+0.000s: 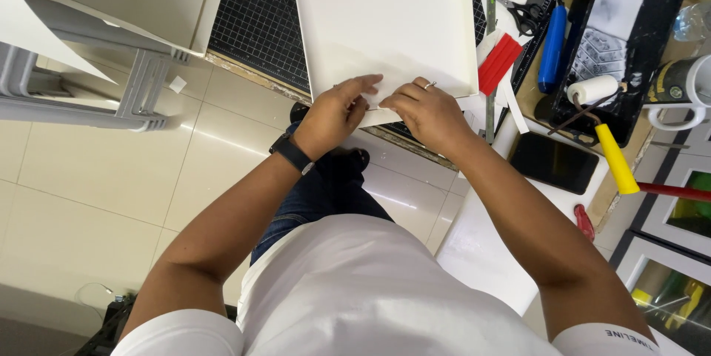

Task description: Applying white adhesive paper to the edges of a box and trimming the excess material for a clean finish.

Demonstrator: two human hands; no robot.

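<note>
head view: both hands meet at the near edge of a large white board that lies on a black gridded cutting mat on the counter, its near edge hanging just past the counter's rim. the left hand, with a black watch at the wrist, has its fingers curled down onto the board's near edge, pinching it. the right hand, wearing a ring, lies just beside it with fingers folded over the same edge; the fingertips of the two nearly touch. both are closed narrow on the edge, not spread.

to do this well, i judge the fingertips should press evenly along the edge and work outward from the middle, while the board stays flat on the mat so the edge does not kink or lift.

to the right lie a red flat tool, scissors, a blue-handled tool, a black paint tray with a small white roller on a yellow handle, a dark phone and a white mug. far left stands a pale grey frame over the tiled floor.

what exactly sits under the fingertips — tape, a film or a fold — is hidden by the hands. the board's far edge is cut off at the top, and the things at the right border are only partly in view.
</note>
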